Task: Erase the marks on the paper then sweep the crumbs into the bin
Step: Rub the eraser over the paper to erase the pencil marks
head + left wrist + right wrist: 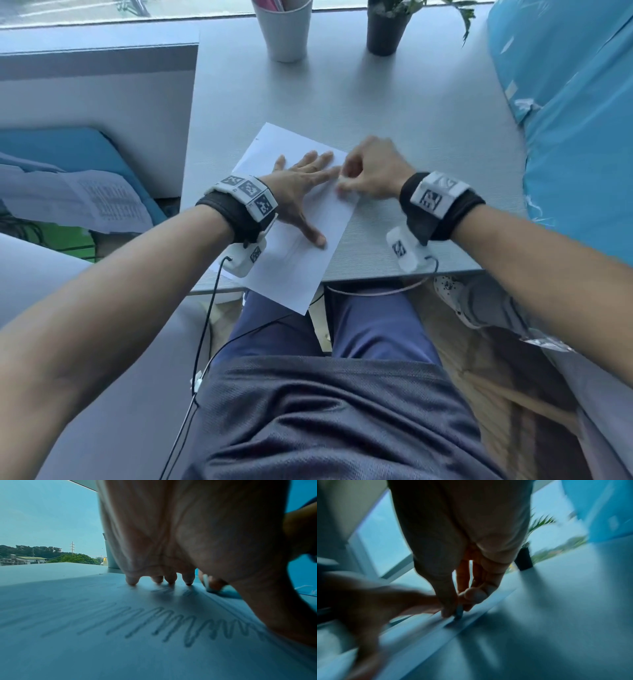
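A white sheet of paper (291, 240) lies askew on the grey table (411, 120), its near corner hanging over the front edge. Pencil zigzag marks (154, 623) run across the paper (85, 649) under my palm. My left hand (301, 185) lies flat on the sheet with fingers spread, pressing it down. My right hand (370, 171) pinches a small eraser (458, 612) between thumb and fingers (476, 595) and holds it against the paper's right edge, just beside my left fingertips. The right wrist view is motion-blurred. The eraser (205, 582) also shows pale beyond my left fingers.
A white cup (284, 27) and a dark plant pot (387, 31) stand at the table's far edge. A blue plastic-covered bulk (575, 120) borders the table on the right. Printed papers (85, 202) lie on a blue seat to the left. No bin is visible.
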Motion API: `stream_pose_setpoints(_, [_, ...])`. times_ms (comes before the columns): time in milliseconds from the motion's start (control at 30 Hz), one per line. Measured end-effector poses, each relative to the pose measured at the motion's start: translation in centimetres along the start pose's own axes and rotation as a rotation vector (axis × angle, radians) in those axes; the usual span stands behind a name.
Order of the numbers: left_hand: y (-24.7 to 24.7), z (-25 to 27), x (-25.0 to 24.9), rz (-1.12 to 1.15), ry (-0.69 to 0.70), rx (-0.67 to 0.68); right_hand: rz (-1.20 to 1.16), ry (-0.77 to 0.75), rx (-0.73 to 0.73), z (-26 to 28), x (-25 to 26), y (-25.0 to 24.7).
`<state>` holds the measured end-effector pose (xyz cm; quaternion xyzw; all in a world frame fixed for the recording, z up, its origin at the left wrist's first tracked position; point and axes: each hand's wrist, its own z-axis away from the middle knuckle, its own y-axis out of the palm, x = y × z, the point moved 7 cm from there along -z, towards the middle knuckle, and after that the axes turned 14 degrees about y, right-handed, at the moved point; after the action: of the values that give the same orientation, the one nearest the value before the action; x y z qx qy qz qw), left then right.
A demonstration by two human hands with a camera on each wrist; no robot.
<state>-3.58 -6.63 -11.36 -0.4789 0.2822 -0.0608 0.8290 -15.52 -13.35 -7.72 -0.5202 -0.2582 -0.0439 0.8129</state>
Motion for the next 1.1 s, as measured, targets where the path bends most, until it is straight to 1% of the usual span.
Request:
stream_pose_setpoints(33, [0.0, 0.0, 0.0, -0.009, 0.005, -0.005, 0.033, -0.062, 0.055, 0.9, 0.8, 1.1])
stream_pose_setpoints(67, [-0.1, -0.1, 0.0, -0.013, 0.010, -0.009, 0.030, -0.079, 0.070, 1.2, 0.9, 1.2])
stream_pose_setpoints(100, [-0.1, 0.0, 0.0, -0.006, 0.011, -0.007, 0.008, -0.053, 0.044, 0.7, 0.5, 0.6])
stream_pose_setpoints(167, [0.0, 0.0, 0.0, 0.003, 0.001, 0.002, -0.086, 0.040, -0.054, -0.4, -0.7, -1.2])
stream_pose_setpoints(200, [0.0, 0.0, 0.0, 0.002, -0.006, 0.005, -0.091, 0.049, -0.061, -0.2, -0.7, -1.2])
stream_pose_setpoints(233, [0.0, 0.0, -0.1, 0.000, -0.007, 0.006, -0.062, 0.019, -0.018, 0.5, -0.1, -0.3])
stream_pose_setpoints(300, [0.0, -0.1, 0.0, -0.007, 0.000, -0.001, 0.013, -0.092, 0.090, 2.5, 1.4, 2.1])
stream_pose_setpoints(333, [0.0, -0.1, 0.0, -0.006, 0.002, -0.001, 0.010, -0.095, 0.091, 2.5, 1.3, 2.2])
stream_pose_setpoints(433, [0.0, 0.1, -0.1, 0.002, -0.009, 0.009, -0.076, 0.031, -0.051, 0.8, -0.3, -0.5])
stream_pose_setpoints(467, [-0.1, 0.1, -0.1, -0.001, -0.013, 0.010, -0.066, 0.033, -0.049, 0.9, -0.2, -0.4])
stream_pose_setpoints(567, [-0.1, 0.0, -0.1, -0.011, -0.004, 0.002, 0.045, -0.074, 0.116, 3.1, 1.6, 2.5])
stream_pose_setpoints(600, [-0.1, -0.1, -0.1, -0.011, -0.001, 0.002, 0.047, -0.077, 0.111, 3.0, 1.5, 2.4])
stream_pose_setpoints(700, [0.0, 0.1, -0.2, -0.001, -0.008, 0.005, -0.063, 0.027, -0.042, 1.3, 0.3, -0.1])
stream_pose_setpoints(733, [0.0, 0.1, -0.1, -0.007, -0.012, 0.006, -0.063, 0.022, -0.044, 1.5, 0.5, 0.0])
stream_pose_setpoints(833, [-0.1, 0.0, -0.2, -0.021, -0.007, 0.007, 0.045, -0.084, 0.062, 3.0, 1.8, 1.9])
stream_pose_setpoints(867, [-0.1, 0.0, -0.2, -0.015, -0.005, 0.009, 0.041, -0.065, 0.048, 2.6, 1.5, 1.5])
stream_pose_setpoints(933, [-0.1, 0.1, -0.3, -0.003, -0.009, 0.012, -0.034, 0.019, -0.034, 1.4, 0.5, -0.4])
stream_pose_setpoints(967, [-0.1, 0.1, -0.3, -0.007, -0.013, 0.010, -0.037, 0.028, -0.055, 1.3, 0.4, -0.5])
stream_pose_setpoints(1000, [-0.1, 0.1, -0.2, -0.011, -0.014, 0.011, -0.017, 0.006, -0.032, 1.8, 0.9, 0.1])
stream_pose_setpoints(1067, [-0.1, 0.1, -0.2, -0.010, -0.008, 0.012, 0.045, -0.085, 0.060, 3.4, 2.2, 2.2])
stream_pose_setpoints(1100, [-0.1, 0.0, -0.2, -0.009, -0.005, 0.012, 0.046, -0.097, 0.073, 3.5, 2.3, 2.4])
